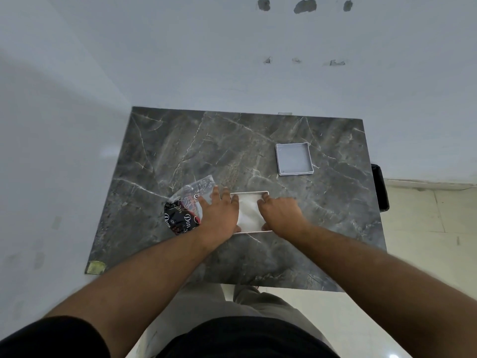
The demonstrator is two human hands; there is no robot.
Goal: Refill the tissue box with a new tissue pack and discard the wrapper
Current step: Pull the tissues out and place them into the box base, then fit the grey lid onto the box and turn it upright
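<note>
An open white tissue box point(249, 193) stands near the middle of the table, with white tissues point(249, 211) filling it. My left hand point(219, 211) lies flat across the box's left edge, fingers spread. At the right edge, my right hand point(280, 211) has its fingertips curled over the tissues. Neither hand grips anything. Left of the box lies the crumpled clear and black wrapper point(184, 210), partly under my left hand. The box's grey lid point(293, 158) rests upside down at the back right.
The dark marble table point(206, 151) stands against a white wall. A black bin point(380, 187) sits on the floor beyond the table's right edge. A yellow-green sticker point(96, 267) marks the front left corner.
</note>
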